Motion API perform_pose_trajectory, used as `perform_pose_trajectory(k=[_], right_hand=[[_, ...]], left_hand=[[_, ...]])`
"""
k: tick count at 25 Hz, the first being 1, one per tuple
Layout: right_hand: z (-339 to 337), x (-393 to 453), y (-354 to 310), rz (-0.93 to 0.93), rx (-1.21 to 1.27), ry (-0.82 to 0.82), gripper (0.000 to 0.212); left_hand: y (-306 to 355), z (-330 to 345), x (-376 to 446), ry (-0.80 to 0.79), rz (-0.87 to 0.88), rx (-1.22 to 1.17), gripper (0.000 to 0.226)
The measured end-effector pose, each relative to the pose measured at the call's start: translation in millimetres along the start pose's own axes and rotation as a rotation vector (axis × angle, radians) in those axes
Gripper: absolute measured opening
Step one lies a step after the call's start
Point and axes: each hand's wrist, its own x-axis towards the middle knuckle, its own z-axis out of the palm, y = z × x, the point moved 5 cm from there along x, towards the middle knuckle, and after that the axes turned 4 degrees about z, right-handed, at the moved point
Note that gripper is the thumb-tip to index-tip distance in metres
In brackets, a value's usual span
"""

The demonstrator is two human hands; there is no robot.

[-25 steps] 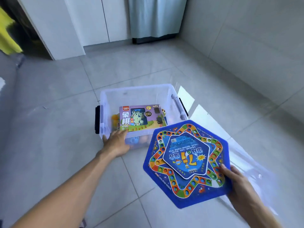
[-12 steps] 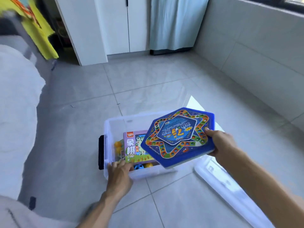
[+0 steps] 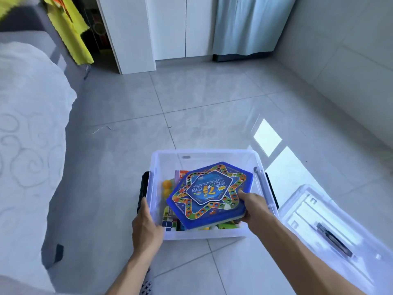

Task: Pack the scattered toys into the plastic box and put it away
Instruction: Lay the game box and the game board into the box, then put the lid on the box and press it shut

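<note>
Head | board [image 3: 209,193] judged stiff, light, flat | pinched at right edge by right hand [image 3: 254,208] | box [image 3: 204,154] near-left corner gripped by left hand [image 3: 146,227], fingers curled

The blue game board [image 3: 209,193] covers most of the plastic box [image 3: 204,155] opening; bare tiled floor [image 3: 212,99] lies beyond, the lid [image 3: 331,226] right.

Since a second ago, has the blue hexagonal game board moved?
Yes. The blue game board, held by the right hand, has gone from beside the plastic box to inside its walls.
</note>
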Motion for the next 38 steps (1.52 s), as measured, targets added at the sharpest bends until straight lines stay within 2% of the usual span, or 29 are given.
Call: perform_pose_trajectory(k=[2, 4, 5, 8, 9, 13, 16, 18, 19, 20, 21, 22, 23, 25, 26, 27, 30, 33, 36, 38], right_hand=[[12.0, 7.1, 19.1, 0.066, 0.086, -0.093, 0.014], [18.7, 18.1, 28.9, 0.054, 0.001, -0.082, 0.024], [19.0, 22.9, 27.1, -0.007, -0.195, -0.043, 0.029], [8.3, 24.9, 19.2, -0.294, -1.168, 0.222, 0.043], [5.0, 22.2, 18.7, -0.355, -1.288, 0.262, 0.042], [-10.7, 29.5, 22.9, -0.407, -1.196, 0.181, 0.036], [-27.7, 22.8, 27.1, -0.521, -1.151, 0.196, 0.037], [-49.1, 13.7, 29.0, -0.613, -1.008, 0.225, 0.034], [-64.0, 7.5, 24.6, -0.667, -0.893, 0.269, 0.03], [-81.7, 2.9, 16.9, -0.707, -0.762, 0.345, 0.025], [-106.1, -1.8, 9.7, -0.708, -0.628, 0.438, 0.022], [-133.6, -4.4, 5.7, -0.677, -0.512, 0.539, 0.02], [-161.9, -4.6, 6.7, -0.63, -0.42, 0.632, 0.018], [-213.8, 4.1, 23.5, -0.479, -0.337, 0.738, 0.015], [-234.4, 13.6, 37.6, -0.393, -0.343, 0.737, 0.014], [-248.4, 25.5, 54.2, -0.316, -0.382, 0.696, 0.014], [-271.8, 66.4, 101.7, -0.179, -0.56, 0.498, 0.027], [-275.7, 101.8, 134.7, -0.158, -0.826, 0.37, 0.04], [-276.3, 131.5, 141.4, -0.16, -1.12, 0.405, 0.046], [-270.2, 149.8, 142.3, -0.152, -1.143, 0.405, 0.049]], left_hand=[[-0.8, 0.0, 5.2, -0.003, 0.005, -0.032, 0.087], [-0.4, 0.4, 9.1, 0.004, 0.027, -0.065, 0.086], [-0.1, 0.8, 9.5, 0.01, 0.026, -0.079, 0.086], [-4.0, 2.1, 9.9, -0.005, 0.024, -0.089, 0.087], [-4.6, 1.6, 11.0, -0.014, 0.024, -0.087, 0.087], [0.8, 1.5, 17.9, -0.035, 0.023, -0.067, 0.086], [14.5, 12.8, 30.6, -0.18, -0.001, -0.079, 0.084], [28.8, 27.9, 31.3, -0.326, -0.05, -0.05, 0.089], [40.0, 34.6, 26.4, -0.331, -0.039, 0.053, 0.093], [59.4, 40.4, 17.0, -0.263, 0.054, 0.188, 0.091], [87.4, 52.2, 1.8, -0.17, 0.234, 0.261, 0.084], [119.7, 68.7, -19.2, -0.156, 0.439, 0.237, 0.078], [150.2, 91.9, -44.0, -0.243, 0.63, 0.213, 0.076], [183.7, 145.7, -87.1, -0.55, 0.879, 0.361, 0.081], [186.2, 165.4, -95.8, -0.644, 0.94, 0.482, 0.086], [180.6, 178.1, -93.0, -0.673, 0.971, 0.565, 0.091], [169.8, 194.8, -73.6, -0.552, 1.044, 0.688, 0.09], [181.5, 207.3, -67.0, -0.532, 0.959, 0.725, 0.074], [191.0, 216.0, -63.8, -0.506, 0.942, 0.696, 0.067], [188.4, 218.5, -61.3, -0.498, 0.946, 0.721, 0.064]])
